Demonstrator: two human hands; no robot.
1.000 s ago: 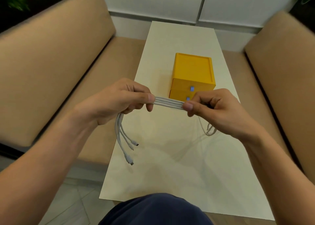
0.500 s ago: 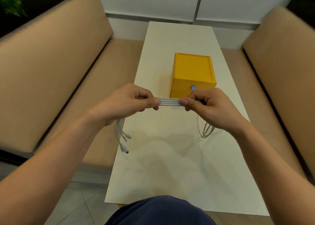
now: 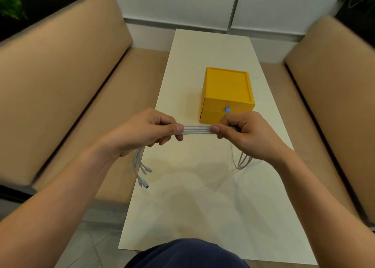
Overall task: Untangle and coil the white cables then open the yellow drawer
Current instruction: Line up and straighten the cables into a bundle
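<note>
Fingertips [image 3: 179, 128] of the left hand [image 3: 142, 133] and right hand [image 3: 247, 137] pinch the white cables [image 3: 196, 130] straight, just in front of the closed yellow drawer box [image 3: 227, 89]. Light, limp and probably slippery, the strands look best gripped near their dangling connectors [image 3: 145, 176].

Passing room over the near table [image 3: 203, 211]; yellow drawer box [image 3: 227, 85] blocks beyond.

We see the left hand [image 3: 150, 131] and right hand [image 3: 243, 133] each pinching a flat bundle of white cables [image 3: 196, 130], stretched straight between the thumbs above the pale table [image 3: 203, 206]. Plug ends [image 3: 145, 176] dangle at 7 o'clock from the left hand, and loops [image 3: 241, 162] hang at 6 o'clock under the right. At 12 o'clock from the hands stands the yellow drawer box [image 3: 227, 93], its drawers closed, with a blue tab [image 3: 227, 109] on the upper one; tan benches [image 3: 60, 85] flank the table at 9 and 3 o'clock
</note>
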